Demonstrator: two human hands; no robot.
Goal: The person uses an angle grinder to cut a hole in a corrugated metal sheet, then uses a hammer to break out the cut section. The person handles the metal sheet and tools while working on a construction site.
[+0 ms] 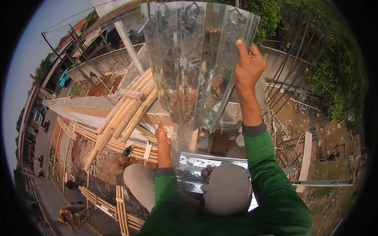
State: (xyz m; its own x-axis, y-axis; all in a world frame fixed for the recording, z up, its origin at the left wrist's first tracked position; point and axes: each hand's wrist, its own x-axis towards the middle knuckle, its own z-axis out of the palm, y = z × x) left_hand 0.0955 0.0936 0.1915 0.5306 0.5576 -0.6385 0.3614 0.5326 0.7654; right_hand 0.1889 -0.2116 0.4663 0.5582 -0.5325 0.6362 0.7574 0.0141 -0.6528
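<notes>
A tall, shiny ribbed metal roofing sheet (189, 59) stands raised in front of me, its surface full of reflections. My right hand (250, 65) is closed round its right edge, thumb pointing up. Lower and to the left, my left hand (163, 137) is curled with one digit raised, close to the sheet's lower left side. Whether it grips the sheet's edge is hidden. Another shiny metal sheet (197, 162) lies below, partly covered by a rounded grey cloth shape (226, 188) between my arms. My bent left knee (138, 181) shows beside my left forearm.
Lashed bamboo poles (136, 100) slope up at the left, above more bamboo scaffolding (110, 208). A block wall (84, 104) runs behind them. Ground lies far below, with rubble and a long plank (305, 159) at the right. Trees (334, 78) stand at the far right.
</notes>
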